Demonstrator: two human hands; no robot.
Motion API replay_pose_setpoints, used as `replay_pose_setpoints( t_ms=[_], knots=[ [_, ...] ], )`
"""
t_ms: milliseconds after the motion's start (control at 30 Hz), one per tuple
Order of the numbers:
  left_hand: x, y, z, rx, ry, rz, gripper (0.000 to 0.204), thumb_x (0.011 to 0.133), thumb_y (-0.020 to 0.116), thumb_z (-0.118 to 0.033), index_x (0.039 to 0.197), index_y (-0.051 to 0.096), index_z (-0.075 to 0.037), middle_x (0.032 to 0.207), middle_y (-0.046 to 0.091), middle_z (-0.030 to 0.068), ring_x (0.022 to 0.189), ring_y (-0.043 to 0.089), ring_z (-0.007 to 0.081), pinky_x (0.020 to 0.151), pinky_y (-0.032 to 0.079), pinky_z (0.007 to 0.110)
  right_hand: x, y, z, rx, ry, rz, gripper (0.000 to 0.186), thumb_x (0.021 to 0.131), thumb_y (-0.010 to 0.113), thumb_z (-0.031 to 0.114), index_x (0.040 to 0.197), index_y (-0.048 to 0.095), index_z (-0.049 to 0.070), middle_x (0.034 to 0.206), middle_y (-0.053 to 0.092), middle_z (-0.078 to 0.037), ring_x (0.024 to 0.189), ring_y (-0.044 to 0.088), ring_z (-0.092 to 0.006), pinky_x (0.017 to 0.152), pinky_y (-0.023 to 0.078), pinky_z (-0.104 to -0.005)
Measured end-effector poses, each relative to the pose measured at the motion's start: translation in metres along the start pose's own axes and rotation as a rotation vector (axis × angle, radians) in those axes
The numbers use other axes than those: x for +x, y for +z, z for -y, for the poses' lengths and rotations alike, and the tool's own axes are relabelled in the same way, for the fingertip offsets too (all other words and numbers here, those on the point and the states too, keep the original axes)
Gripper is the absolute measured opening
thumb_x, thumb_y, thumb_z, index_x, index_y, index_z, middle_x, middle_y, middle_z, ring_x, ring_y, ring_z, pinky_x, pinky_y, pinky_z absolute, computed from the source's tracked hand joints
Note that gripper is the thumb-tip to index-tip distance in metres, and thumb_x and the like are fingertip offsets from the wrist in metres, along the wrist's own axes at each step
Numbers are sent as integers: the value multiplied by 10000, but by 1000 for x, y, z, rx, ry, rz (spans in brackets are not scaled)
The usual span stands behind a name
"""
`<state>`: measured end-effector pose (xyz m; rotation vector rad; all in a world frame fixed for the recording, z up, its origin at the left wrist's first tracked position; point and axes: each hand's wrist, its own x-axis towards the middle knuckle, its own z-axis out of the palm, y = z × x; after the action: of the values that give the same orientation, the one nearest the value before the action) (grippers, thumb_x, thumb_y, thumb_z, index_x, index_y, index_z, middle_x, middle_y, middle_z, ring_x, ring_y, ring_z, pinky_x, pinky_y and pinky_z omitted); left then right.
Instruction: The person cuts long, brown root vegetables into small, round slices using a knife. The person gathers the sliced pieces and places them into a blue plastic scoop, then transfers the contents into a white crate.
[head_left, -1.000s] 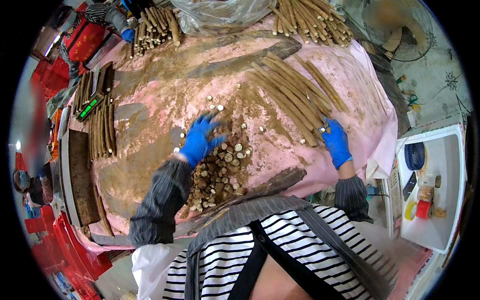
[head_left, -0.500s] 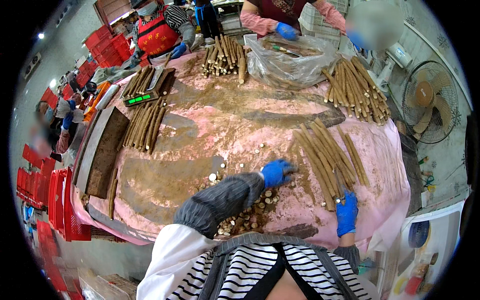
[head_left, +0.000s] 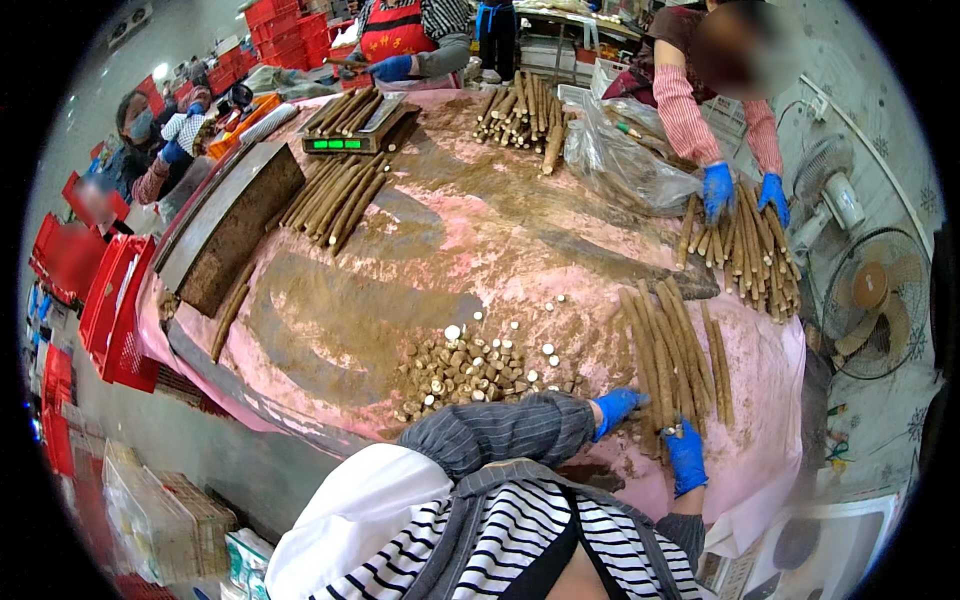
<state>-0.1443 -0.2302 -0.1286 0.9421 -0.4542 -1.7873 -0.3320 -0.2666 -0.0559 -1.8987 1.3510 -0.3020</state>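
A row of long brown roots (head_left: pixel 672 345) lies on the pink, mud-smeared table cover (head_left: pixel 480 240) in front of me on the right. My left hand (head_left: pixel 615 408), in a blue glove, reaches across my body and curls over the near end of a root. My right hand (head_left: pixel 687 455), also blue-gloved, rests at the near ends of the same row, right beside the left; its grip is not clear. Left of my hands is a heap of short cut root pieces (head_left: pixel 460 370) with pale cut faces.
Across the table a co-worker's blue-gloved hands (head_left: pixel 742 190) sort another root bundle (head_left: pixel 752 255) beside a clear plastic bag (head_left: pixel 622 160). More roots (head_left: pixel 338 198) lie by a scale (head_left: pixel 360 128) and a dark board (head_left: pixel 235 225). Red crates (head_left: pixel 112 305) stand left, fans (head_left: pixel 880 290) right.
My left hand has left the heap of cut pieces and crossed right to the root ends beside my right hand. The view has tilted up to show the far side of the table.
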Motion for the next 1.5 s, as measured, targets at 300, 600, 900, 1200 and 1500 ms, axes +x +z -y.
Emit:
replay_pose_setpoints(
  t_ms=[300,600,900,1200,1500],
  knots=[
    [-31,12,-20,-139,-134,-164,407,841,568,-434,1011,609,-66,881,632,78,773,588,181,686,488,306,-14,37,-27,270,-178,9,449,818,604,133,1212,487,-48,1037,612,-147,901,568,-181,803,447,-298],
    [-98,6,-70,-22,50,-149,478,855,539,-395,1163,499,-32,1028,588,118,874,583,216,744,495,337,-53,28,91,808,-144,291,402,860,566,130,1235,498,1,1131,585,-77,953,542,-120,844,429,-260],
    [-133,15,-105,340,257,-97,491,826,599,-216,1243,420,-26,998,571,65,847,563,148,736,479,287,-25,7,119,862,-183,-50,388,889,523,145,1255,472,27,1131,581,-86,850,570,-114,642,450,-228],
    [-138,13,-80,874,705,-230,682,814,648,-134,1351,253,13,1247,455,172,1123,477,240,926,402,335,12,53,163,986,-304,-161,466,739,729,125,1139,512,25,960,595,-52,829,574,-135,697,502,-267],
    [-190,8,-100,773,542,-104,652,865,552,-78,1415,199,-72,1423,283,141,1296,294,231,1050,263,340,-5,45,174,1204,-190,-35,262,766,676,112,1013,592,86,839,608,16,641,498,-66,536,413,-226]
  ],
)
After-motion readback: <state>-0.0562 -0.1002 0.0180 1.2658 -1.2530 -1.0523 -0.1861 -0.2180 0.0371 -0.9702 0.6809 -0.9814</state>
